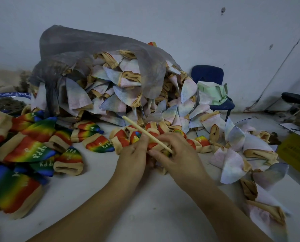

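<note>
A small rainbow fabric piece [152,145] with a tan cuff sits bunched between the two hands, just above the pale surface [145,198] near its middle. Most of the piece is hidden, with only red and tan folds showing in the gap between the hands. The left hand [133,154] grips it from the left, its fingers [142,142] curled over the cloth. The right hand [179,154] is closed from the other side, and its fingers [160,155] pinch a thin pale stick [145,135]. The stick's lower end is buried among those fingertips, right against the fabric. The rest of it slants up and away to the left, passing over the left fingers. I cannot tell whether the tip is inside the piece. More red and tan pieces lie just behind the hands. To the left is a spread of finished rainbow pieces [30,151] printed with white letters. Behind, a grey mesh bag [93,44] lies tipped open, and a heap of pale pieces [117,95] spills from it toward the right edge. A blue chair [207,74] stands by the wall beyond.
</note>
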A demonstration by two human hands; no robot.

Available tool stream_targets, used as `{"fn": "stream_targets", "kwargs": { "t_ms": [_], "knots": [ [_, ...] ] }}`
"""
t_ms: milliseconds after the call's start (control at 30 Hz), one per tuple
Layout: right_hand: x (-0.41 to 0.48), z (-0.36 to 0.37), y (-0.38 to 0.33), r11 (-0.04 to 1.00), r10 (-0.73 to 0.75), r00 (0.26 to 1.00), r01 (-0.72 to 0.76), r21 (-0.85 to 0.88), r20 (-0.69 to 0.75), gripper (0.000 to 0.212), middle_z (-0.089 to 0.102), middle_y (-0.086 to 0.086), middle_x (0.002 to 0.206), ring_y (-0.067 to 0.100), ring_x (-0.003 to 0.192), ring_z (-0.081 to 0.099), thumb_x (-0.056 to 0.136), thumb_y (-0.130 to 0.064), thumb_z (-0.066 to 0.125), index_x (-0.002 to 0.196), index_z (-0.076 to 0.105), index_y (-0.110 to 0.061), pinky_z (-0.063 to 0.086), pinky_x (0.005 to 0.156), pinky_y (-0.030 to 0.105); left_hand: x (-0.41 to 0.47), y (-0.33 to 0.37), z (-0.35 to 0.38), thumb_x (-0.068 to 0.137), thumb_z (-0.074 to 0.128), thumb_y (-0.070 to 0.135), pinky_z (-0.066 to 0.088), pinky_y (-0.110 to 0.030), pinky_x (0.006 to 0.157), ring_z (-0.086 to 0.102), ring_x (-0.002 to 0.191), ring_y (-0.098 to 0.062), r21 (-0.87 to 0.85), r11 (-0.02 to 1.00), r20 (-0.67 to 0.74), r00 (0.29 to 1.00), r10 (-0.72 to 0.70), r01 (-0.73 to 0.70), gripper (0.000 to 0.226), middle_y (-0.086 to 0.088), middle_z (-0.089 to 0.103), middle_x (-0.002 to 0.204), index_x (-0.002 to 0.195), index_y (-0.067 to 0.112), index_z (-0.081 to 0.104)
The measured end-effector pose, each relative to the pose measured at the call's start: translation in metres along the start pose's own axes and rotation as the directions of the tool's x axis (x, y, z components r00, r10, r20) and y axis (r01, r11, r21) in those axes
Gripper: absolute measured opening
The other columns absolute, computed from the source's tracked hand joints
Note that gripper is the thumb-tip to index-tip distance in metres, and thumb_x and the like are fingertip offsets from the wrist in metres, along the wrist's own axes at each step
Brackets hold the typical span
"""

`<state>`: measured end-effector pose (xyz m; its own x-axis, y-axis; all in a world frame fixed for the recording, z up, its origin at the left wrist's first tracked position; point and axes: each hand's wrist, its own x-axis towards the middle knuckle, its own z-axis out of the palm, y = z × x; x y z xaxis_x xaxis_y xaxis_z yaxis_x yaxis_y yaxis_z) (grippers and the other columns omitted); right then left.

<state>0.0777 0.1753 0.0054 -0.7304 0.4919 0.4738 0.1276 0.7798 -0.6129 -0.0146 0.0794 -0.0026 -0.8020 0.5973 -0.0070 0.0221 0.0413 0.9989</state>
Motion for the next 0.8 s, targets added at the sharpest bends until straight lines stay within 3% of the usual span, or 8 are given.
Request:
{"fn": "stream_targets", "kwargs": {
  "t_ms": [133, 233, 333, 433, 533, 600, 667, 800],
  "knots": [
    [0.0, -0.001, 0.002, 0.997, 0.037, 0.998, -0.04, 0.06, 0.051, 0.028, 0.054, -0.026, 0.098, -0.004, 0.086, 0.055, 0.08, -0.047, 0.064, 0.107, 0.056, -0.047, 0.048, 0.071, 0.019, -0.001, -0.001, -0.002, 0.098, 0.034, 0.057, 0.041, -0.004, 0.05, 0.062, 0.064, 0.009, -0.001, 1.0, 0.071, 0.997, 0.025, -0.025, 0.051, 0.019, 0.07, 0.067, 0.077, 0.03, 0.072],
    [0.0, -0.004, 0.003, 0.973, 0.136, 0.99, -0.139, 0.182, 0.033, 0.007, 0.061, -0.021, 0.083, -0.003, 0.072, 0.056, 0.089, -0.042, 0.06, 0.09, 0.057, -0.048, 0.044, 0.058, 0.009, -0.002, -0.004, -0.004, 0.086, 0.035, 0.069, 0.045, -0.007, 0.056, 0.064, 0.063, 0.001, -0.001, 0.992, 0.125, 0.984, 0.127, -0.127, 0.056, 0.006, 0.072, 0.069, 0.076, 0.027, 0.071],
    [0.0, -0.01, 0.005, 0.907, 0.208, 0.977, -0.213, 0.362, 0.051, 0.009, 0.063, -0.016, 0.07, -0.003, 0.064, 0.057, 0.091, -0.043, 0.057, 0.086, 0.064, -0.04, 0.045, 0.059, 0.01, 0.003, -0.002, -0.007, 0.072, 0.05, 0.074, 0.044, -0.009, 0.053, 0.059, 0.058, 0.001, -0.02, 0.984, 0.094, 0.98, 0.176, -0.175, 0.045, 0.011, 0.067, 0.069, 0.086, 0.034, 0.063],
    [-0.002, -0.011, 0.002, 0.861, 0.229, 0.966, -0.258, 0.439, 0.119, 0.022, 0.069, -0.013, 0.081, -0.001, 0.076, 0.064, 0.082, -0.056, 0.053, 0.088, 0.067, -0.041, 0.05, 0.067, 0.015, 0.004, -0.002, -0.007, 0.072, 0.065, 0.06, 0.042, -0.015, 0.047, 0.049, 0.048, -0.006, -0.23, 0.973, 0.226, 0.97, 0.085, -0.032, 0.045, 0.005, 0.056, 0.058, 0.101, 0.026, 0.068],
    [-0.004, -0.01, 0.002, 0.849, 0.204, 0.971, -0.24, 0.47, 0.127, 0.042, 0.071, -0.005, 0.087, 0.005, 0.081, 0.066, 0.078, -0.065, 0.047, 0.092, 0.07, -0.032, 0.052, 0.07, 0.014, 0.003, -0.003, -0.008, 0.071, 0.073, 0.045, 0.04, -0.02, 0.048, 0.039, 0.044, -0.009, -0.353, 0.933, 0.292, 0.956, 0.037, 0.071, 0.026, -0.002, 0.044, 0.051, 0.083, 0.022, 0.075],
    [-0.006, -0.009, 0.0, 0.855, 0.22, 0.969, -0.248, 0.456, 0.115, 0.052, 0.07, -0.002, 0.079, 0.003, 0.069, 0.063, 0.077, -0.068, 0.042, 0.088, 0.07, -0.026, 0.051, 0.064, 0.011, 0.004, -0.005, -0.007, 0.069, 0.075, 0.041, 0.042, -0.023, 0.057, 0.039, 0.046, -0.009, -0.413, 0.906, 0.276, 0.961, 0.024, 0.096, 0.027, 0.0, 0.047, 0.051, 0.084, 0.02, 0.077],
    [-0.006, -0.009, -0.001, 0.873, 0.261, 0.964, -0.262, 0.413, 0.06, 0.046, 0.065, -0.012, 0.066, -0.004, 0.059, 0.056, 0.087, -0.061, 0.04, 0.079, 0.068, -0.026, 0.043, 0.055, 0.006, 0.006, -0.005, -0.008, 0.068, 0.077, 0.038, 0.046, -0.027, 0.064, 0.04, 0.048, -0.011, -0.494, 0.861, 0.264, 0.964, 0.014, 0.123, 0.025, 0.001, 0.048, 0.05, 0.083, 0.018, 0.077],
    [0.003, -0.023, 0.01, 0.822, 0.436, 0.886, -0.321, 0.47, -0.158, 0.036, 0.071, -0.016, 0.076, -0.008, 0.066, 0.06, 0.098, -0.041, 0.039, 0.074, 0.067, -0.037, 0.042, 0.057, 0.014, 0.022, -0.002, -0.025, 0.079, 0.069, 0.022, 0.04, -0.016, 0.044, 0.039, 0.046, -0.005, -0.722, 0.679, 0.172, 0.985, -0.014, 0.136, 0.01, 0.003, 0.052, 0.06, 0.074, 0.017, 0.076]
  ]
}}
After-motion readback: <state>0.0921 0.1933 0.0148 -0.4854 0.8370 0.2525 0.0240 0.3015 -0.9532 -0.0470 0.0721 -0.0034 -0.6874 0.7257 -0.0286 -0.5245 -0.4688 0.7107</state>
